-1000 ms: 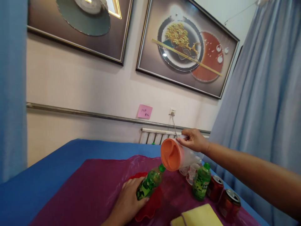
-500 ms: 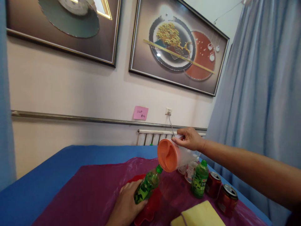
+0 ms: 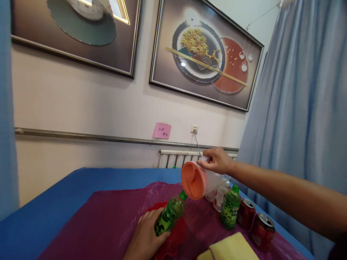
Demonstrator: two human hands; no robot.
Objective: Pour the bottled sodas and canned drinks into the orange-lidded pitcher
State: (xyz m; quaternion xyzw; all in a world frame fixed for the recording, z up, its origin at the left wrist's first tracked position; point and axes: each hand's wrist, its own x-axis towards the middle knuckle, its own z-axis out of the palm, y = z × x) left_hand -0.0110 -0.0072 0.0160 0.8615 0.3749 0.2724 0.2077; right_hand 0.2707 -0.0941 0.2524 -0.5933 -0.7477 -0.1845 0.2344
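Lower right: red cans (image 3: 262, 233), yellow cloth (image 3: 230, 249). Lower centre: right hand (image 3: 218, 160) grips orange-lidded pitcher (image 3: 202, 180), contents unclear; left hand's (image 3: 148, 231) fingers wrap tilted green-capped bottle (image 3: 172, 213).

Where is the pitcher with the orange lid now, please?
The right hand holds the pitcher tilted, right of centre in the head view, its orange lid beside the top of the green bottle in the left hand.

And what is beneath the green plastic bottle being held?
A red wavy-edged piece lying on purple plastic sheeting; the left hand and bottle hide part of it.
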